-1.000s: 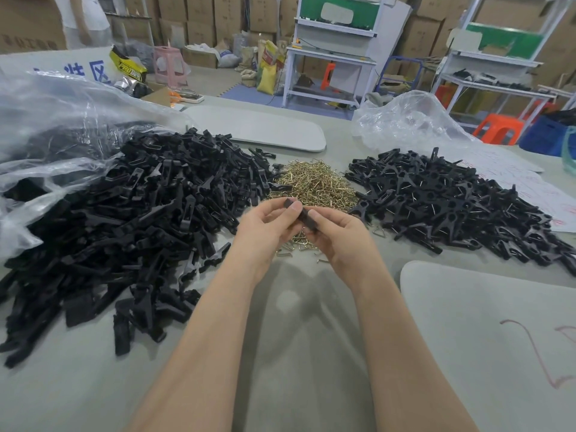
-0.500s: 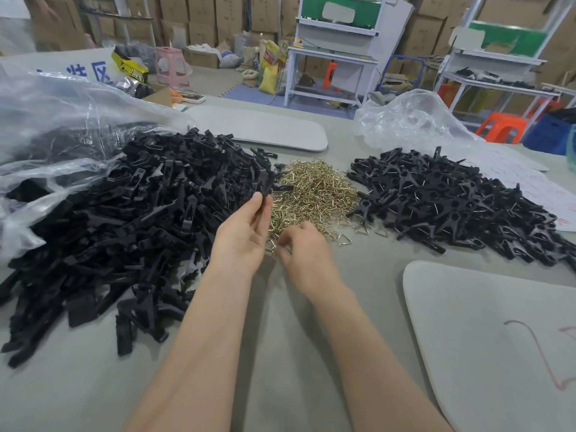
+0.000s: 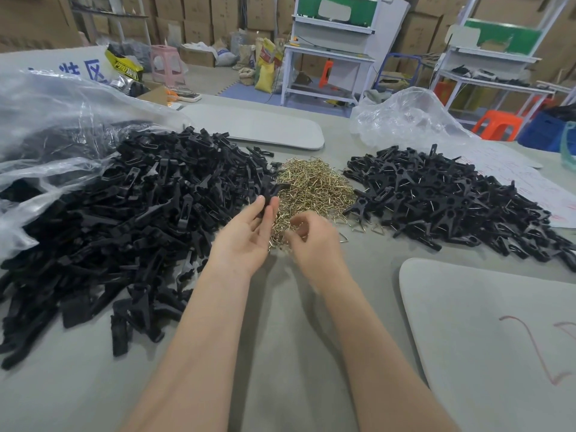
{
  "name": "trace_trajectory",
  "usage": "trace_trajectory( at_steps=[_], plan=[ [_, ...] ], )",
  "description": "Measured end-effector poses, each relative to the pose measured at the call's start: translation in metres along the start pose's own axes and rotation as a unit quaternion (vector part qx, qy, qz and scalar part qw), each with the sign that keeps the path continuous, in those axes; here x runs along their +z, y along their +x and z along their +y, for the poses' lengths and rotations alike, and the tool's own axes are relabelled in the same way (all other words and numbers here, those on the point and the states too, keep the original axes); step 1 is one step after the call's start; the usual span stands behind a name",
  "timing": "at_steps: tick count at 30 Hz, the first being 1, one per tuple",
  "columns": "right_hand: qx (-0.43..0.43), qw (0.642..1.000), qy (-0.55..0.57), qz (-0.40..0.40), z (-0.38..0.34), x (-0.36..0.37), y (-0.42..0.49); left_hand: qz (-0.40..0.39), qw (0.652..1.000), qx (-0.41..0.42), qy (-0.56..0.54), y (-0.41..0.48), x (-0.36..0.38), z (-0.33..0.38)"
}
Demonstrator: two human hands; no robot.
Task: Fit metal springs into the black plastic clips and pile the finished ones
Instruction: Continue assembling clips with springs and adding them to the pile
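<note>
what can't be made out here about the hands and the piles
Head view, right hand: blur and curled fingers hide whether it holds anything from the spring pile.
Head view, black clip in the left hand: fingers cover its lower part.
Head view, unfinished clip pile: plastic bag covers its far side, left edge cuts it.

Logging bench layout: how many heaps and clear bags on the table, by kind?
Loose black clip heap: 1
Spring heap: 1
Finished clip heap: 1
Clear bags: 2
Total: 5

Brass spring heap (image 3: pixel 314 185) centre — loose black clips (image 3: pixel 124 219) left, finished pile (image 3: pixel 452 201) right
</note>
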State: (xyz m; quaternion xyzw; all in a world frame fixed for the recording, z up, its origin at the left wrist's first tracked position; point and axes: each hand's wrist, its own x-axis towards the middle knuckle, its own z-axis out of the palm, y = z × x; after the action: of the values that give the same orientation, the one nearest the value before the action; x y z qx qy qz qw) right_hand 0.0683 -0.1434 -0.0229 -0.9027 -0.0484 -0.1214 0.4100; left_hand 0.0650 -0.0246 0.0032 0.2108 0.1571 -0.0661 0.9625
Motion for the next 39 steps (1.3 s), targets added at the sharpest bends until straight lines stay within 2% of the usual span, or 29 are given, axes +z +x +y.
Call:
trace_trajectory(
  at_steps=[4, 14, 19, 23, 29, 33, 39],
  plan=[
    [0.021, 0.999, -0.027, -0.015, 0.003, -0.005, 0.002, -0.007, 0.999, -0.018, -0.026, 0.001, -0.002, 0.001],
    [0.026, 0.989, -0.144, -0.033, 0.010, -0.016, 0.006, -0.014, 0.999, -0.032, 0.003, 0.002, -0.005, -0.002],
    [0.045, 0.998, -0.011, 0.030, 0.012, -0.025, 0.006, -0.003, 0.993, 0.004, 0.115, 0.004, -0.004, -0.003],
    [0.060, 0.994, 0.079, 0.035, 0.007, -0.028, 0.004, 0.027, 0.985, 0.036, 0.166, 0.006, -0.004, -0.006],
    [0.016, 0.988, 0.134, 0.073, 0.001, -0.027, 0.002, 0.006, 0.978, 0.071, 0.196, 0.008, -0.003, -0.008],
    [0.022, 0.978, 0.191, 0.085, 0.002, -0.027, 0.002, -0.006, 0.965, 0.087, 0.247, 0.007, -0.002, -0.011],
    [-0.003, 0.997, -0.020, 0.073, 0.008, -0.029, 0.003, 0.006, 0.957, 0.091, 0.277, 0.007, -0.002, -0.012]
  ],
)
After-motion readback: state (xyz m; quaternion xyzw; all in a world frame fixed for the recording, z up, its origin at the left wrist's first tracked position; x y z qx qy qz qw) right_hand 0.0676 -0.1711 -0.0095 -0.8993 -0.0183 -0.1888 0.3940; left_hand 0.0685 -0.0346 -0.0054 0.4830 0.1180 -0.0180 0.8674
